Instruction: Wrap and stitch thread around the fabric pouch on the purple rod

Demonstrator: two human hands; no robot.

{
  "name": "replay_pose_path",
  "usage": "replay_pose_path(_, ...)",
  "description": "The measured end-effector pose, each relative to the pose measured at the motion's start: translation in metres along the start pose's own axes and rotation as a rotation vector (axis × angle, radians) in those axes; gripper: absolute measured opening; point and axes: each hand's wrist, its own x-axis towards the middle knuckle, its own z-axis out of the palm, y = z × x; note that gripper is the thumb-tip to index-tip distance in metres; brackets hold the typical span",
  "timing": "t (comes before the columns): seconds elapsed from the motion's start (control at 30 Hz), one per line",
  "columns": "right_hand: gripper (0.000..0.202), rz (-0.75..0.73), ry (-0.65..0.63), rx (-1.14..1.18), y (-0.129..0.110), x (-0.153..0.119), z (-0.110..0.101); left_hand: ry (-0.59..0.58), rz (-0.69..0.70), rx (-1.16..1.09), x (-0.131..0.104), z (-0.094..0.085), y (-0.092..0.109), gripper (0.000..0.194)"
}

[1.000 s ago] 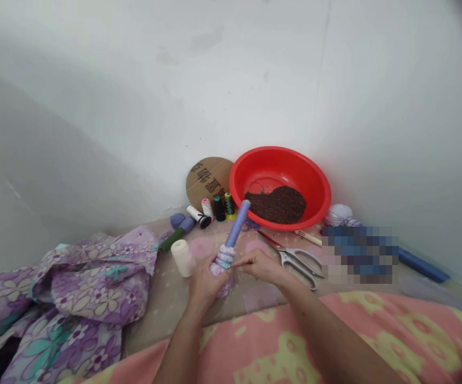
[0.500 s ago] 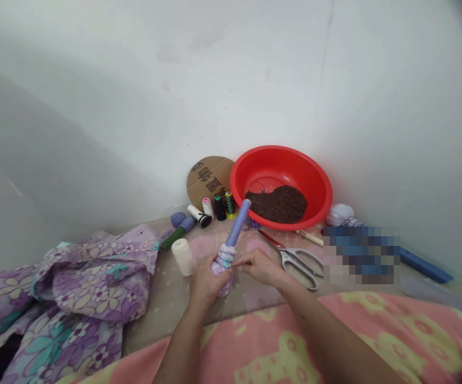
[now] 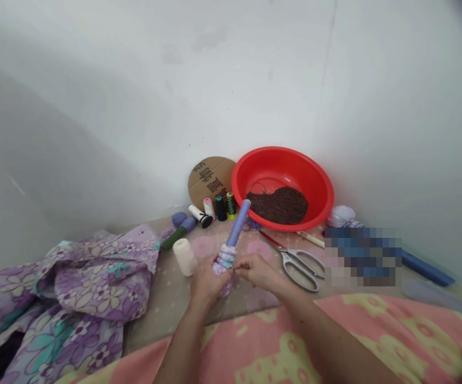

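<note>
My left hand (image 3: 208,282) is wrapped round the bunched floral fabric (image 3: 226,255) at the lower part of a purple-wrapped stick (image 3: 238,224). The stick leans up and away to the right, its tip in front of the red basin. Close against the right side of the fabric, my right hand (image 3: 257,271) pinches thumb and fingertips together; whatever lies between them is too small to make out. A cream thread roll (image 3: 184,257) stands just left of my left hand. Scissors (image 3: 301,266) with grey handles lie to the right of my right hand.
A red basin (image 3: 323,186) holds dark brown grains (image 3: 283,205). Beside it are a round cardboard piece (image 3: 207,178), several thread spools (image 3: 220,209) and blue yarn (image 3: 178,218). Purple floral cloth (image 3: 95,282) heaps at left; a pink-yellow blanket (image 3: 263,346) covers the near side.
My right hand's fingers have curled closer together beside the fabric. My left hand keeps its hold, and the stick stays at the same tilt. The view has shifted very slightly.
</note>
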Motion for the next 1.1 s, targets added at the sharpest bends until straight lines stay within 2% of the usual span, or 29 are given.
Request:
replay_pose_path(0.33, 0.013, 0.026, 0.074, 0.066, -0.008, -0.001, 0.001, -0.04, 0.082, 0.06, -0.002, -0.004, 0.001, 0.039)
replay_pose_path(0.57, 0.011, 0.045, 0.118, 0.107, -0.001, 0.003, 0.006, -0.059, 0.075, 0.08, -0.003, -0.004, 0.004, 0.044)
replay_pose_path(0.8, 0.005, 0.05, 0.131, 0.252, -0.005, 0.003, 0.01, -0.048, 0.087, 0.099, -0.004, -0.006, 0.006, 0.04)
replay_pose_path(1.1, 0.007, 0.048, 0.17, 0.28, -0.003, 0.005, 0.016, -0.061, 0.101, 0.079, -0.005, -0.008, 0.011, 0.037)
